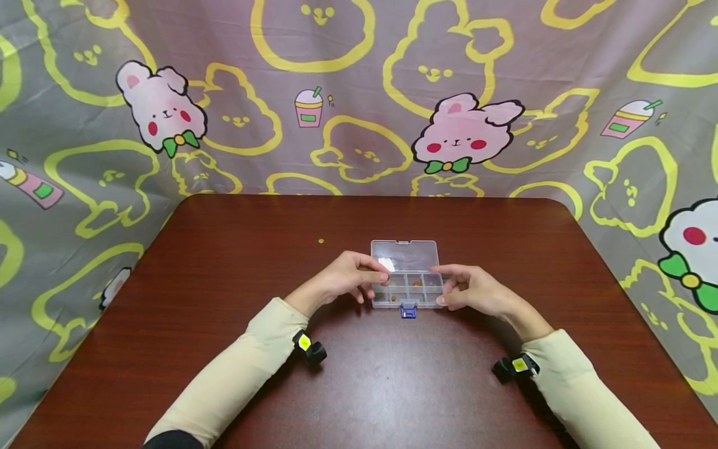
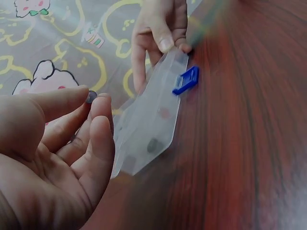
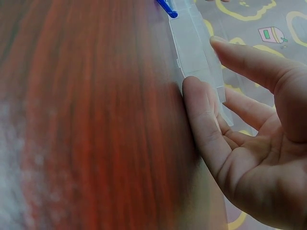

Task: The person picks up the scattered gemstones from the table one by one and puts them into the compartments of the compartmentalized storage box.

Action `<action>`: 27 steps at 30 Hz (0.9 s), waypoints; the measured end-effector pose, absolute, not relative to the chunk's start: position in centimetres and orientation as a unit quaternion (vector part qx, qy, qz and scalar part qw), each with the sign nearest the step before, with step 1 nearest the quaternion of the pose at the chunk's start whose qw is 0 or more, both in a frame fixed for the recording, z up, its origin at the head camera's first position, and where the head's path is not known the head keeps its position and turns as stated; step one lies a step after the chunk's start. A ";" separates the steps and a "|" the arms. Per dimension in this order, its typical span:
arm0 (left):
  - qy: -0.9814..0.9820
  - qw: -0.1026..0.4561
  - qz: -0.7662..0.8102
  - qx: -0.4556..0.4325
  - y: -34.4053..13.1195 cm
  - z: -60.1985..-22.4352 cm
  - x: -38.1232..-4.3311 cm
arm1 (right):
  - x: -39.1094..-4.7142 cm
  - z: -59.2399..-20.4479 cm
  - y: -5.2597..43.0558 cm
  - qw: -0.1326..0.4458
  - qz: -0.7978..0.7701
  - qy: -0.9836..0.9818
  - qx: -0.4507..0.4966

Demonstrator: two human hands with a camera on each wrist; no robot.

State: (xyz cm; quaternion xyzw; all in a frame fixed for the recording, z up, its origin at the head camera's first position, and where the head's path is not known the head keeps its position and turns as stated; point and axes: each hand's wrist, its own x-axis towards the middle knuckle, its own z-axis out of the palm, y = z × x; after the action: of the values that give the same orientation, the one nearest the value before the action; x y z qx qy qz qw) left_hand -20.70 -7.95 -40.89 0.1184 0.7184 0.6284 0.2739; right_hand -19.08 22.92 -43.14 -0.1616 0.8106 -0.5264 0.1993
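A clear plastic compartment box (image 1: 407, 306) sits on the table, its lid (image 1: 415, 254) raised at the back and its blue latch (image 1: 408, 312) hanging at the front. Several small pieces lie in its compartments, among them an orange one (image 1: 417, 284). Over the box's left end, my left hand (image 1: 352, 275) pinches a small dark round piece (image 2: 91, 97) between thumb and fingertip. My right hand (image 1: 473, 288) grips the box's right end, thumb at the front corner and a finger near the back corner. In the right wrist view, fingers (image 3: 201, 110) lie along the box's end.
A small yellow-green disc (image 1: 321, 241) lies on the brown table (image 1: 252, 249), behind and left of the box. A printed cloth (image 1: 359, 93) hangs behind the table and along both sides. Each wrist carries a small black camera.
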 end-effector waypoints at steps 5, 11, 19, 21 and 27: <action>0.725 0.282 0.614 0.135 -6.7 -40.8 -20.8 | -19.1 -43.1 22.8 0.198 -0.526 0.811 -0.161; 0.741 0.278 0.590 0.157 -5.4 -40.7 -20.8 | -19.1 -43.1 22.8 0.199 -0.527 0.810 -0.164; 0.748 0.281 0.577 0.170 -3.9 -40.7 -21.0 | -19.2 -43.2 22.7 0.196 -0.526 0.811 -0.168; 0.748 0.282 0.577 0.170 -3.5 -40.8 -21.1 | -19.2 -43.2 22.8 0.195 -0.526 0.810 -0.170; 0.754 0.280 0.570 0.168 -2.5 -41.0 -21.1 | -19.1 -43.2 22.8 0.196 -0.527 0.809 -0.173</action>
State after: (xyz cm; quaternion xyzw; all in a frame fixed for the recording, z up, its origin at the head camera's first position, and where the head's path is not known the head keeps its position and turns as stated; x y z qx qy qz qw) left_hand -21.08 -2.51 -40.96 0.1680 0.7540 0.5701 0.2797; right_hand -19.11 22.80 -43.20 -0.1728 0.8086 -0.5273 0.1959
